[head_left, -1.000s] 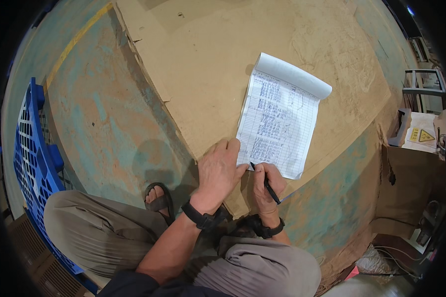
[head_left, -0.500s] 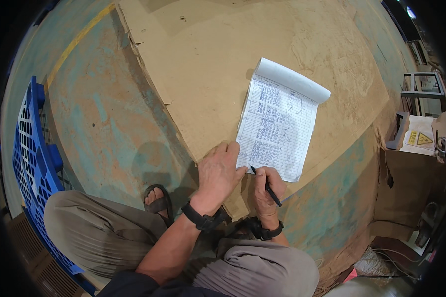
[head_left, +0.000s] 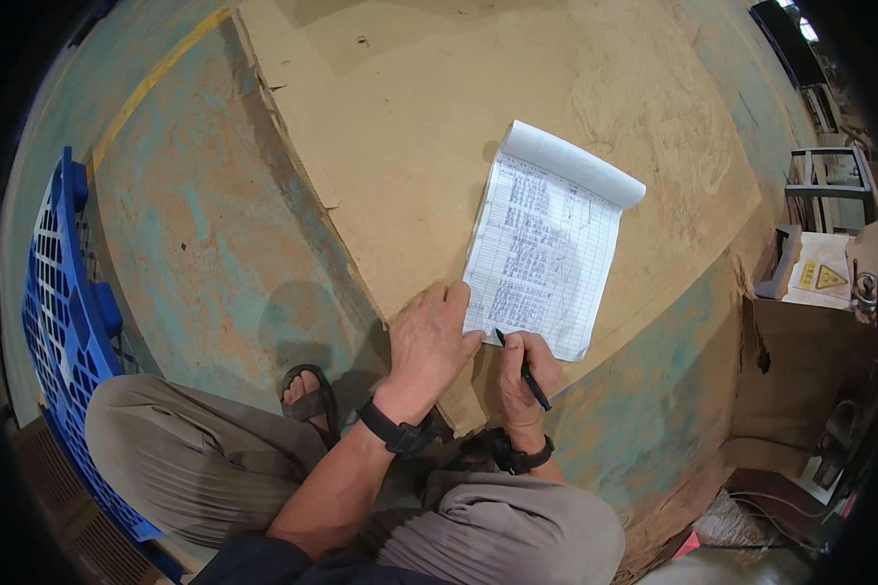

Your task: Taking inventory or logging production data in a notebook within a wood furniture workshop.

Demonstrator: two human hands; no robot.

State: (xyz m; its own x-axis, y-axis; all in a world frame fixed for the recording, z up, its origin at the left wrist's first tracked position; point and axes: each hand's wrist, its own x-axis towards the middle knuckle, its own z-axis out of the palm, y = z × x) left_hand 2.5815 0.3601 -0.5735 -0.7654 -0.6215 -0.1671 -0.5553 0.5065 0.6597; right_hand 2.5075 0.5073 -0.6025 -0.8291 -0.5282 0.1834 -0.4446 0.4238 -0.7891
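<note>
A pad of ruled paper [head_left: 546,244], its upper sheet rolled back at the far end, lies tilted on a flat cardboard sheet [head_left: 410,127]. Rows of handwriting fill most of the page. My left hand [head_left: 427,331] rests at the pad's lower left edge, fingers stretched forward and thumb pointing toward the pen. In my right hand [head_left: 529,370] a black pen [head_left: 533,382] is pinched between thumb and fingers. Its tip is at the page's bottom edge; whether it touches the paper I cannot tell. Both wrists wear black straps.
A blue plastic pallet [head_left: 63,292] stands at my left on the worn green floor [head_left: 195,244]. To the right are a cardboard box [head_left: 790,380], a white panel with a yellow warning sign [head_left: 821,277] and a metal frame [head_left: 831,174]. My sandalled foot [head_left: 310,398] is beside the cardboard.
The view has shifted very slightly. Both hands and the pen keep almost the same place against the pad.
</note>
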